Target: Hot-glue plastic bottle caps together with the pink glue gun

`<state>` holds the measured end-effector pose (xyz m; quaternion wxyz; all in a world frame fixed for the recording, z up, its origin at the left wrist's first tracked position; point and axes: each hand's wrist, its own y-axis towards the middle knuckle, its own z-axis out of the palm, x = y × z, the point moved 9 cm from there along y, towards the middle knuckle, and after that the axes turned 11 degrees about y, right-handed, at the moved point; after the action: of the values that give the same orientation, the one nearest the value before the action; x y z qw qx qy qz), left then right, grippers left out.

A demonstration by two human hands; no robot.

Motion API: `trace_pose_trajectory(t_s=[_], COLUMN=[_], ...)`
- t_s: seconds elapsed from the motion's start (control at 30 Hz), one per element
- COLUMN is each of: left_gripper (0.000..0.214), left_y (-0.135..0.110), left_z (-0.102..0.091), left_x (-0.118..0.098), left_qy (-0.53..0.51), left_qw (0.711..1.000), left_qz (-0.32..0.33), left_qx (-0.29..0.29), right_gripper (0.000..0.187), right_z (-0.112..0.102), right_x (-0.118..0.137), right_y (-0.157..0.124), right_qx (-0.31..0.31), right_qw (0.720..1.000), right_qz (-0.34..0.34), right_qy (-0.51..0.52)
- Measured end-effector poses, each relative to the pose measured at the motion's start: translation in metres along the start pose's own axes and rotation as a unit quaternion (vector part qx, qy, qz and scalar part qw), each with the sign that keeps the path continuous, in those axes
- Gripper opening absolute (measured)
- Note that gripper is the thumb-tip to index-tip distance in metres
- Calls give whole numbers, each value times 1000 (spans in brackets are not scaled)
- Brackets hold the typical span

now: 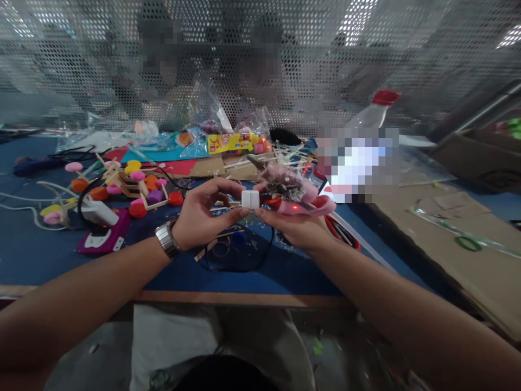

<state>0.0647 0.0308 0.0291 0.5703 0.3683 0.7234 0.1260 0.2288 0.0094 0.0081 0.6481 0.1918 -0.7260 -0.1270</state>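
Observation:
A small white block [250,200] with a vertical seam is held up between my two hands. My left hand [205,214], with a metal watch at the wrist, pinches its left side between thumb and fingers. At the block's right side, my right hand [299,228] has its thumb on the lower edge; its other fingers are partly hidden. Just behind the right hand shows a pink tool [301,208] with a glowing red light, resembling a hot-glue gun. I cannot tell whether that hand touches it. A greyish leafy ornament [287,187] overlaps the pink tool.
Left stands a purple power strip [103,236] with a white plug [100,213], beside joined wooden sticks and coloured pieces [126,184]. A black cable [254,269] loops below my hands. A yellow packet [230,143] lies behind; a bottle [372,114] and cardboard [456,233] are right.

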Motion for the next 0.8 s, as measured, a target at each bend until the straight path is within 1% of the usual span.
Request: trace_pose_trajectory(t_s=[0.13,0.23,0.37,0.47,0.53,0.67,0.8], left_gripper=[31,32,31,31,31,32,30], left_y=[0,-1,0,0,0,1,0], left_z=[0,0,0,0,0,-1,0], left_x=[1,3,3,4,4,4,3], left_qy=[-2,-5,-12,-10,-7,-14,-20], left_qw=[1000,1000,1000,1000,1000,1000,1000], left_qz=[-4,-5,1,0,-1,3,10], left_qx=[0,-3,-12,-11,-10,-11,-6], right_gripper=[63,60,62,56,57,64,62], right_z=[0,1,1,1,0,1,2], right_x=[-4,-5,-5,-10,-14,-15,-11], right_y=[-1,-2,-3,-3,-3,-3,-2], right_qx=[-7,-7,2,2,-6,-19,-10], right_qw=[999,999,999,998,998,997,997], right_qz=[17,32,29,38,45,40,31], right_qy=[30,33,37,46,47,67,65])
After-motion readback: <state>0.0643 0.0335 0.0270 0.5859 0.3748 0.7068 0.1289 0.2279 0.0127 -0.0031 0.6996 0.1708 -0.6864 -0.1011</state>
